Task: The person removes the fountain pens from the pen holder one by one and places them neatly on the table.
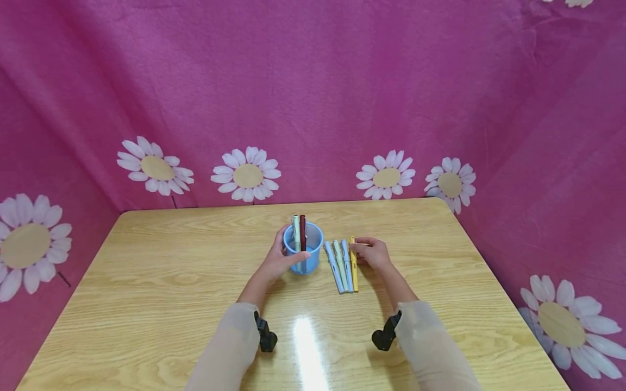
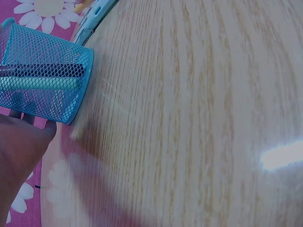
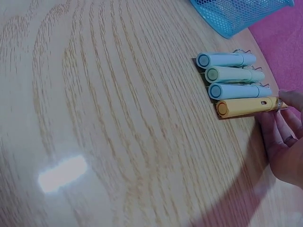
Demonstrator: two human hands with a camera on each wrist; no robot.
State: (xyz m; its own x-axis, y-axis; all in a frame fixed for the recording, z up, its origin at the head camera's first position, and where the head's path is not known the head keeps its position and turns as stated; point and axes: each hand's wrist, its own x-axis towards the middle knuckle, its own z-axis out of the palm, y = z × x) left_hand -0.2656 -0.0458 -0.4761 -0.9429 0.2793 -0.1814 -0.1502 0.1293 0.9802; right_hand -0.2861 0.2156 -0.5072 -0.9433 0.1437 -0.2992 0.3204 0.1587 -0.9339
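Observation:
My left hand (image 1: 280, 259) grips a light blue mesh pen cup (image 1: 313, 265), its thumb lying across the near side and the fingers round the left. Inside the upright cup stand a pale green pen (image 1: 296, 231) and a dark red pen (image 1: 303, 229). To the right, a row of capped pens lies side by side: a blue one (image 1: 333, 266), a pale green one (image 1: 340, 266), another blue one (image 1: 348, 266) and a yellow pen (image 1: 355, 274) outermost. My right hand (image 1: 374, 253) pinches the yellow pen at its far, clip end; its near end lies at the tabletop.
The wooden table (image 1: 171, 282) has a bright light reflection (image 1: 308, 353) near its front. Pink cloth (image 1: 313, 98) with white daisies hangs behind it and along both sides. Each wrist carries a small black camera (image 1: 266, 334).

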